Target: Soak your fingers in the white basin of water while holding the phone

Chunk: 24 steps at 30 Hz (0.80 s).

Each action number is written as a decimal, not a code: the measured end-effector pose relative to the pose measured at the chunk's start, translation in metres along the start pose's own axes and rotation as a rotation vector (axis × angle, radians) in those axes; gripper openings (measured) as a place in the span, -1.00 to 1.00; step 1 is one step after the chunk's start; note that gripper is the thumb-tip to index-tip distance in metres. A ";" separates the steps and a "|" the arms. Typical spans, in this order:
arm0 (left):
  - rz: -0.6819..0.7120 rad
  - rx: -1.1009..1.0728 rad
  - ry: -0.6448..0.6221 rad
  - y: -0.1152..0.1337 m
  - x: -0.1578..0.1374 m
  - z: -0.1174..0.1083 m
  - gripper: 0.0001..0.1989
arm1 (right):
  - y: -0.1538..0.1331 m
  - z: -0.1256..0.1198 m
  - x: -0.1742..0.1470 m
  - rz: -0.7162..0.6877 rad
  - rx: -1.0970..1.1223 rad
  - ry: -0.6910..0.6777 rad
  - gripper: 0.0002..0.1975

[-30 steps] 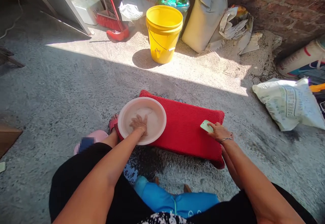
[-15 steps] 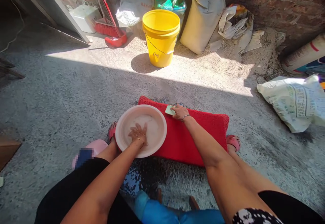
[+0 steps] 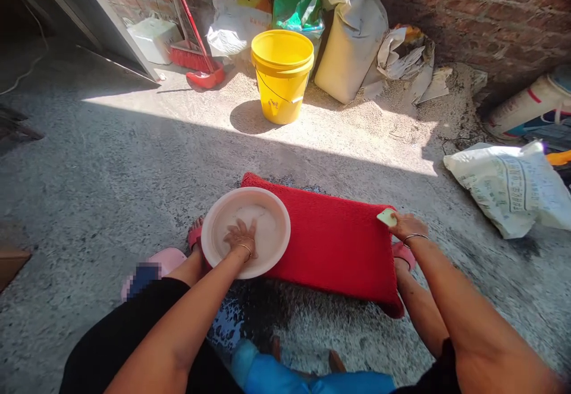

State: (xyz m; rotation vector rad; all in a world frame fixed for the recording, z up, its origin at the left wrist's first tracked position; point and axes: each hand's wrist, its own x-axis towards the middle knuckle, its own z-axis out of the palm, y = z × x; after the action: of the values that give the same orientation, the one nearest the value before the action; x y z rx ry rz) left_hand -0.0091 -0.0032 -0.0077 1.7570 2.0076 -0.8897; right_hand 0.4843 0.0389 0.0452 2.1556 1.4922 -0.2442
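Note:
A pale pink basin point(image 3: 281, 250) of cloudy water stands on the left end of a red towel-like cloth point(image 3: 339, 245). My left hand point(image 3: 241, 238) is down inside the basin with its fingers spread, holding nothing. At the cloth's far right corner, my right hand point(image 3: 408, 226) grips a flat pale green scraper point(image 3: 386, 217) with a small hole in it. The scraper's edge is at the cloth's surface. Whatever supports the cloth is hidden beneath it.
A yellow bucket point(image 3: 282, 78) stands ahead in sunlight. Behind it are a red broom point(image 3: 191, 55), a dustpan point(image 3: 206, 77) and a full sack point(image 3: 348, 46). A white bag point(image 3: 508, 185) lies right. Below me is a blue padded seat point(image 3: 285, 376); wet concrete shows nearby.
My right hand has carried the scraper rightward, from beside the basin to the cloth's right end. My left hand stays in the basin. The view has tilted slightly.

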 end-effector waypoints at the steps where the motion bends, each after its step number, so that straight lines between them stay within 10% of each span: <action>1: 0.001 -0.003 -0.003 0.000 0.000 -0.001 0.32 | -0.019 -0.005 -0.002 -0.077 0.014 0.021 -0.53; 9: -0.003 0.030 -0.032 0.001 -0.003 -0.004 0.31 | -0.234 -0.051 -0.036 -0.728 0.069 0.138 -0.51; 13: -0.004 0.038 -0.038 0.001 -0.003 -0.005 0.30 | -0.282 -0.054 -0.051 -0.796 0.070 0.128 -0.55; 17: -0.001 0.046 -0.020 0.000 -0.002 -0.003 0.29 | -0.251 -0.042 -0.045 -0.787 0.030 0.082 -0.49; 24: -0.021 0.068 0.012 0.002 -0.003 -0.004 0.25 | -0.069 -0.003 -0.018 -0.431 -0.035 0.031 -0.47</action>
State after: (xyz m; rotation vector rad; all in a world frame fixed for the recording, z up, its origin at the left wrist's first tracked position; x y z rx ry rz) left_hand -0.0057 -0.0032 -0.0034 1.7843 2.0294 -0.9663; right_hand 0.4143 0.0441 0.0346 1.7966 1.9529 -0.3290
